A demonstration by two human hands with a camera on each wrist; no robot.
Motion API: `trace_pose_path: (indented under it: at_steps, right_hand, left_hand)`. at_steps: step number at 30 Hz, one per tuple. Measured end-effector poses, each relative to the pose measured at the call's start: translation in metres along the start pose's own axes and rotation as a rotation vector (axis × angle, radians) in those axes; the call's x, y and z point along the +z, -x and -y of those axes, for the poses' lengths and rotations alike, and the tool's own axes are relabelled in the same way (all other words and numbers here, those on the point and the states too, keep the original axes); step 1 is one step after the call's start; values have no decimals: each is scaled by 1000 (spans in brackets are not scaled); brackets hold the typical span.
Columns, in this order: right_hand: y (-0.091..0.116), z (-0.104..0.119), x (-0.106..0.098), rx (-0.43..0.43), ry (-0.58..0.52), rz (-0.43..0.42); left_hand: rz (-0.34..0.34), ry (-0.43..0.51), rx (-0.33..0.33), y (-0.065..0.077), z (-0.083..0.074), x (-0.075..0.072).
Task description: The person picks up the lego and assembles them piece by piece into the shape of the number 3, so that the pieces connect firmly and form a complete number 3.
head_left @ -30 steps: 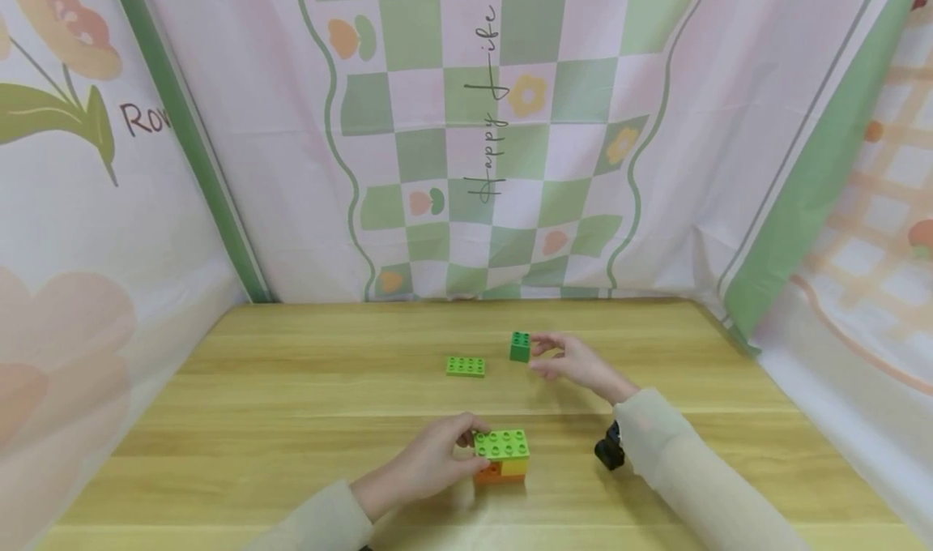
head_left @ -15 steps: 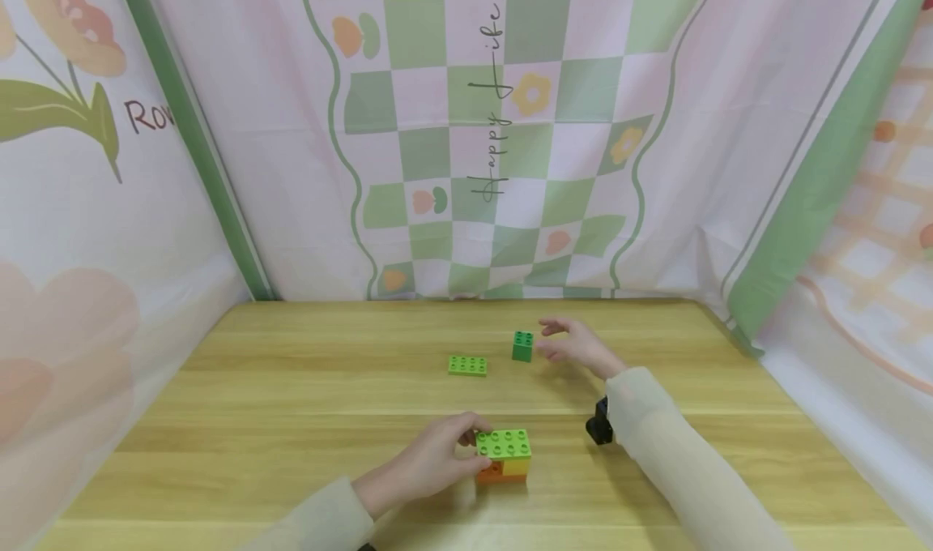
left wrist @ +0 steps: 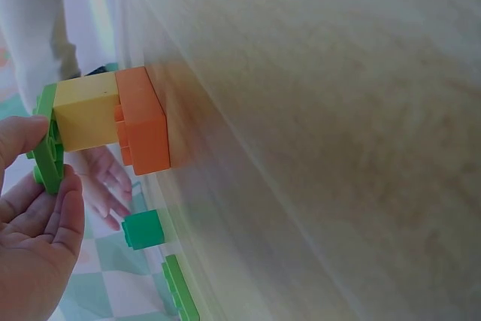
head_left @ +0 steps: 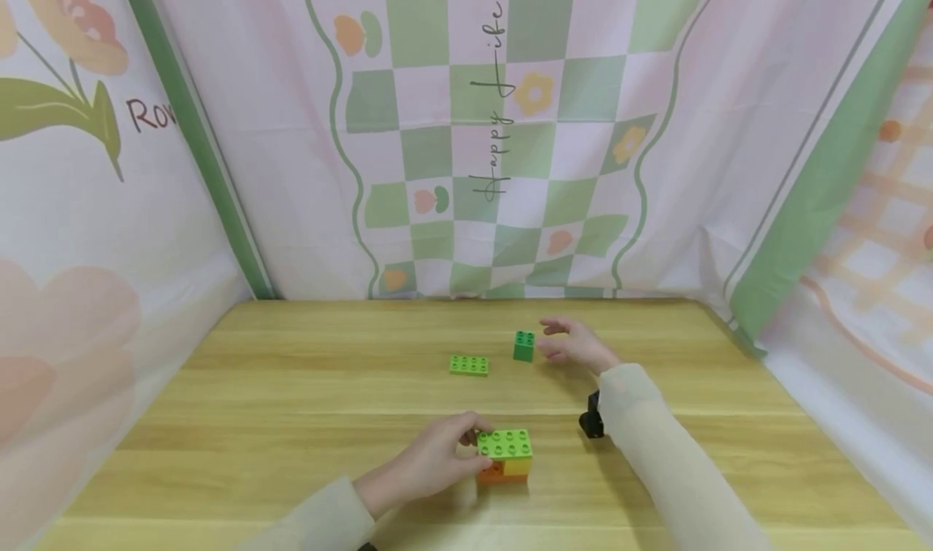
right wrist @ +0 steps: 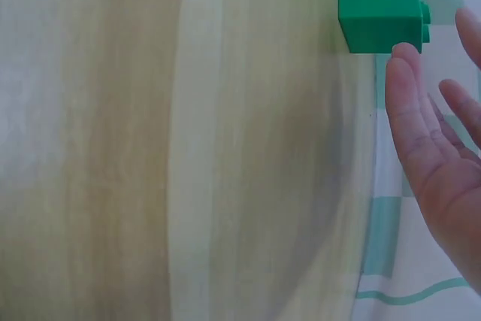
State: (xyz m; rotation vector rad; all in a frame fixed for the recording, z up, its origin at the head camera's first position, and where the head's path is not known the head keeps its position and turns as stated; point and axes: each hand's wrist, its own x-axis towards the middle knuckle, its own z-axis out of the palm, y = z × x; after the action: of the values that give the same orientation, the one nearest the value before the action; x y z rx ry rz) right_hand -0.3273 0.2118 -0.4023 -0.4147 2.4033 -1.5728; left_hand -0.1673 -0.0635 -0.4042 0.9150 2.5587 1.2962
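Note:
My left hand pinches the left end of a lime-green flat brick between thumb and fingers. That brick tops a small stack, over a yellow brick and an orange brick at the bottom. Farther back on the table, a dark green square brick stands with its studs up. Just right of it hovers my right hand, fingers spread and loosely bent, holding nothing. In the right wrist view, the fingertips appear close to the green brick; whether they touch it I cannot tell.
A second lime-green flat brick lies left of the dark green one. The wooden table ends at a patterned curtain, with cloth on both sides. A black device hangs under the right sleeve.
My right hand has drawn slightly back and up from the dark green brick, leaving a small gap. The left hand keeps its hold on the stack. The head view has shifted a little.

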Motion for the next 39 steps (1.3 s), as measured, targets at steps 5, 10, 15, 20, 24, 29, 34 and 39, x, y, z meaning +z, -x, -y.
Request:
trace_pose_path:
  at_steps: [5,10,15,20,24,29,34,39]
  right_hand:
    - [-1,-2,0,11,-10,17]
    - [-3,-5,0,30,-26,43]
    - [-6,-8,3,35,-39,41]
    - [-9,-10,8,37,-19,39]
    - [-12,-13,11,49,-10,39]
    - [-13,-13,13,52,1,37]
    - [-14,-12,15,61,22,19]
    - [-15,-13,16,63,36,-11]
  left_hand:
    - [6,1,-8,0,-1,-1]
    - [9,-4,-12,0,-1,-1]
    - [9,-8,-10,0,-1,-1]
    - [9,-11,0,0,-1,-1]
    - [8,-12,4,0,-1,-1]
    - [6,-13,5,0,0,0]
    - [1,-13,12,0,0,0]
    - [-3,-12,14,1,1,1]
